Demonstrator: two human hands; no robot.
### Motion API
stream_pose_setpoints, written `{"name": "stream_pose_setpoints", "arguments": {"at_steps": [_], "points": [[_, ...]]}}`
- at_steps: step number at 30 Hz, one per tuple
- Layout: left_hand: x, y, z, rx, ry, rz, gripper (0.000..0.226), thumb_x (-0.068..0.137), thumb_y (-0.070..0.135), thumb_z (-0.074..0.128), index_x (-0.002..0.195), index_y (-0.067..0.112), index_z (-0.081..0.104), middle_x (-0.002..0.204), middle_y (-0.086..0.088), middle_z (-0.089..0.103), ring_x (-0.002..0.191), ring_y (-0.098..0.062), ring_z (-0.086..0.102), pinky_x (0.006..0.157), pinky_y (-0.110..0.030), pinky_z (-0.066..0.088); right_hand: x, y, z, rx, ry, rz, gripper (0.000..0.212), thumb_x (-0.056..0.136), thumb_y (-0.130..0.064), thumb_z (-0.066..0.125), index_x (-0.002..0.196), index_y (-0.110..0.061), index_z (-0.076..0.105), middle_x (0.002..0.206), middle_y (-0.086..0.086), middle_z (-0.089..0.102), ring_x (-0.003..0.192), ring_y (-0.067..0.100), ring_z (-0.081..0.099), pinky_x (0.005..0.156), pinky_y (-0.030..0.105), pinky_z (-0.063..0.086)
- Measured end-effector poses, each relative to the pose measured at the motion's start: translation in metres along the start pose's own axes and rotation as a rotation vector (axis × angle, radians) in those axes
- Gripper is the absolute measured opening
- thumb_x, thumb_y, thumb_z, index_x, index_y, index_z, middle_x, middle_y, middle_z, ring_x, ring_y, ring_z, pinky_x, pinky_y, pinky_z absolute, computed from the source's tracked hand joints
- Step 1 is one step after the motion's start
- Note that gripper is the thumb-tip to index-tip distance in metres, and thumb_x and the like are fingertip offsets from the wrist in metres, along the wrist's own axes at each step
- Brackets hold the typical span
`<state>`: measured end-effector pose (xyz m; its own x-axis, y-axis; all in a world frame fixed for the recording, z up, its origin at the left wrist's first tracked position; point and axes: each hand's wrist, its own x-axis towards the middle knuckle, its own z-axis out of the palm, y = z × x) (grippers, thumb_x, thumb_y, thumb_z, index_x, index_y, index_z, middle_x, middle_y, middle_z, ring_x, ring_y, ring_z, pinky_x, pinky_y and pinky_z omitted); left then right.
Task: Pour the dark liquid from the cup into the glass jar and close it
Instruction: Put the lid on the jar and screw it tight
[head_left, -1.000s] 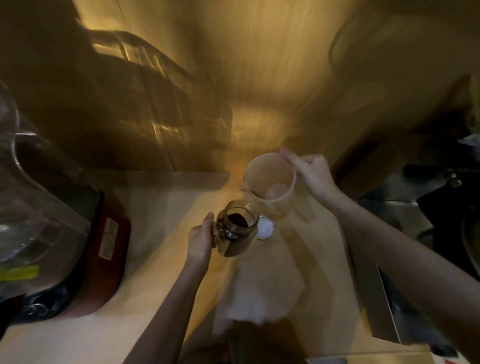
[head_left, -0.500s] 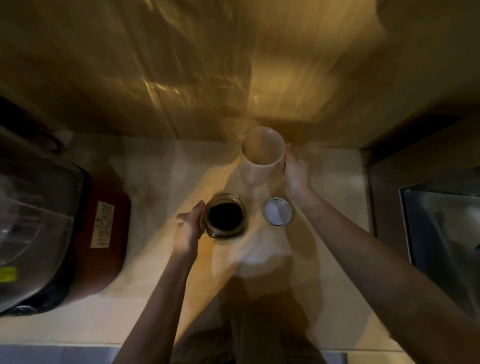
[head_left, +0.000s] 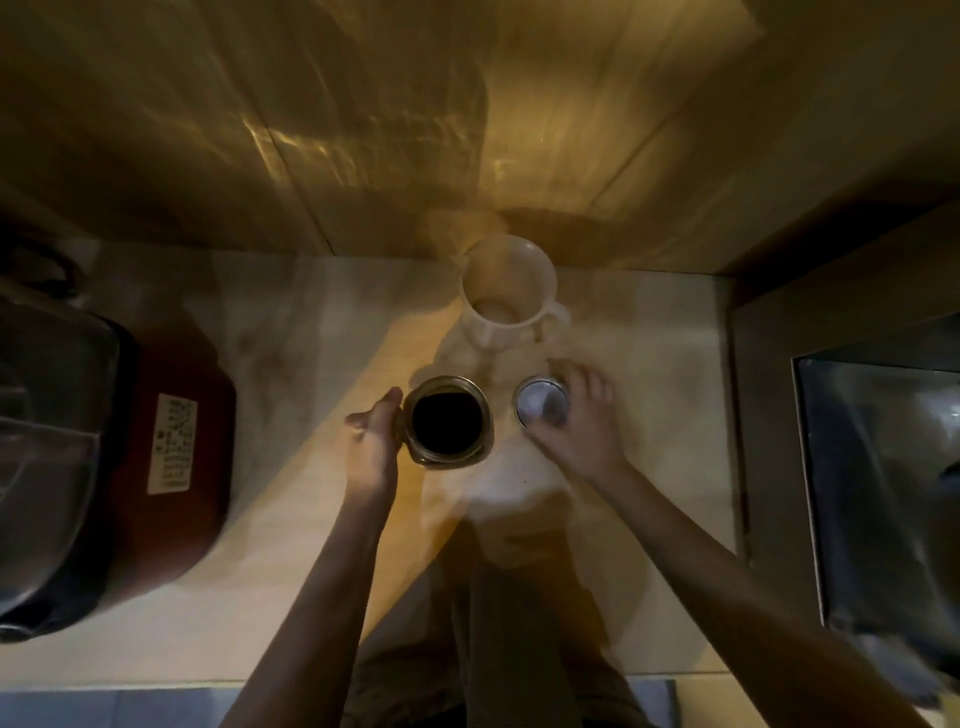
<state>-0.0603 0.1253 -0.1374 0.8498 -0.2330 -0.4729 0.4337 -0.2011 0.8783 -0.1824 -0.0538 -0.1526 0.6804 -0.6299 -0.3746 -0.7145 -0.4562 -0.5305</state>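
Observation:
The glass jar (head_left: 448, 420) stands upright on the counter, lidless, with dark liquid inside. My left hand (head_left: 375, 442) wraps its left side. Right of the jar the round metal lid (head_left: 540, 404) lies flat on the counter. My right hand (head_left: 577, 425) is over it, thumb and fingers curled around its rim. The white plastic cup (head_left: 508, 292) stands upright behind them near the wall, with no hand on it; its inside looks pale.
A red-and-black appliance (head_left: 171, 467) with a clear lid sits at the left on the pale counter (head_left: 291, 597). A wooden wall (head_left: 363, 130) rises behind. A metal sink (head_left: 883, 493) lies at the right. My legs show below the counter edge.
My right hand set the cup down near the wall, let go and came back onto the lid. The left hand kept its hold on the jar, which now stands level.

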Motion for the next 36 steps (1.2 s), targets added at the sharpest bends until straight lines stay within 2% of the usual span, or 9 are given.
{"name": "stream_pose_setpoints", "arguments": {"at_steps": [2, 6, 12, 17, 20, 24, 29, 33, 36], "points": [[-0.004, -0.003, 0.01, -0.048, 0.012, -0.043, 0.04, 0.087, 0.015, 0.051, 0.049, 0.011, 0.041, 0.035, 0.008, 0.038, 0.037, -0.003, 0.038, 0.044, -0.016, 0.035, -0.005, 0.005, 0.007, -0.138, -0.038, -0.025, 0.092, 0.067, -0.048, 0.073, 0.142, -0.013, 0.031, 0.137, 0.012, 0.041, 0.124, 0.031, 0.036, 0.101, 0.039, 0.03], [-0.008, -0.013, 0.021, -0.046, -0.045, -0.057, 0.041, 0.088, 0.012, 0.049, 0.048, 0.01, 0.042, 0.028, 0.007, 0.039, 0.031, -0.001, 0.038, 0.039, -0.011, 0.032, -0.011, 0.01, 0.013, -0.304, 0.026, -0.047, 0.084, 0.074, -0.045, 0.071, 0.143, -0.019, 0.03, 0.139, 0.009, 0.042, 0.123, 0.03, 0.038, 0.1, 0.039, 0.032], [-0.011, -0.021, 0.024, -0.002, -0.09, -0.061, 0.042, 0.088, 0.017, 0.05, 0.048, 0.008, 0.045, 0.031, 0.007, 0.043, 0.034, -0.001, 0.039, 0.043, -0.013, 0.033, -0.021, 0.01, -0.001, -0.218, 0.091, -0.093, 0.08, 0.07, -0.044, 0.076, 0.136, -0.013, 0.041, 0.129, 0.008, 0.053, 0.119, 0.026, 0.045, 0.097, 0.035, 0.036], [-0.015, -0.021, 0.021, 0.05, -0.104, -0.051, 0.039, 0.09, 0.023, 0.048, 0.066, -0.006, 0.059, 0.053, -0.011, 0.048, 0.042, -0.006, 0.046, 0.046, -0.015, 0.037, -0.03, 0.005, -0.026, -0.274, 0.069, -0.176, 0.082, 0.067, -0.047, 0.078, 0.134, -0.015, 0.044, 0.132, 0.004, 0.054, 0.123, 0.023, 0.047, 0.098, 0.036, 0.033], [-0.016, -0.022, 0.017, 0.132, -0.105, -0.032, 0.052, 0.091, 0.031, 0.044, 0.074, -0.015, 0.059, 0.064, -0.021, 0.055, 0.057, -0.023, 0.053, 0.059, -0.026, 0.041, -0.036, -0.007, -0.048, -0.316, 0.018, -0.246, 0.084, 0.066, -0.043, 0.079, 0.137, -0.016, 0.042, 0.135, 0.002, 0.051, 0.126, 0.022, 0.043, 0.1, 0.035, 0.029], [-0.016, -0.015, 0.009, 0.311, -0.159, 0.09, 0.047, 0.094, 0.033, 0.036, 0.067, 0.002, 0.059, 0.063, -0.009, 0.057, 0.063, -0.022, 0.053, 0.065, -0.033, 0.04, -0.044, -0.03, -0.073, -0.412, -0.134, -0.387, 0.089, 0.064, -0.029, 0.079, 0.139, -0.012, 0.036, 0.133, 0.006, 0.045, 0.124, 0.024, 0.039, 0.102, 0.031, 0.03], [-0.019, -0.003, -0.006, 0.529, -0.25, 0.332, 0.034, 0.088, 0.025, 0.038, 0.116, 0.015, 0.055, 0.115, -0.009, 0.059, 0.105, -0.021, 0.052, 0.086, -0.028, 0.038, -0.053, -0.057, -0.087, -0.401, -0.181, -0.487, 0.081, 0.057, -0.023, 0.081, 0.128, -0.009, 0.044, 0.123, 0.006, 0.044, 0.116, 0.021, 0.037, 0.095, 0.024, 0.035], [-0.028, 0.006, -0.019, 0.746, -0.512, 0.479, 0.073, 0.069, 0.04, 0.05, 0.138, 0.025, 0.032, 0.143, -0.004, 0.042, 0.131, -0.02, 0.036, 0.107, -0.039, 0.031, -0.055, -0.074, -0.085, -0.312, -0.263, -0.545, 0.079, 0.058, -0.028, 0.082, 0.125, -0.01, 0.044, 0.124, 0.006, 0.045, 0.116, 0.018, 0.04, 0.097, 0.025, 0.036], [-0.036, 0.003, -0.016, 0.848, -0.553, 0.514, 0.096, 0.058, 0.058, 0.056, 0.141, 0.025, 0.024, 0.148, -0.001, 0.034, 0.138, -0.018, 0.028, 0.11, -0.043, 0.022, -0.062, -0.085, -0.078, -0.211, -0.297, -0.56, 0.08, 0.062, -0.023, 0.081, 0.13, -0.011, 0.041, 0.128, 0.007, 0.048, 0.118, 0.017, 0.044, 0.1, 0.03, 0.04]]}}
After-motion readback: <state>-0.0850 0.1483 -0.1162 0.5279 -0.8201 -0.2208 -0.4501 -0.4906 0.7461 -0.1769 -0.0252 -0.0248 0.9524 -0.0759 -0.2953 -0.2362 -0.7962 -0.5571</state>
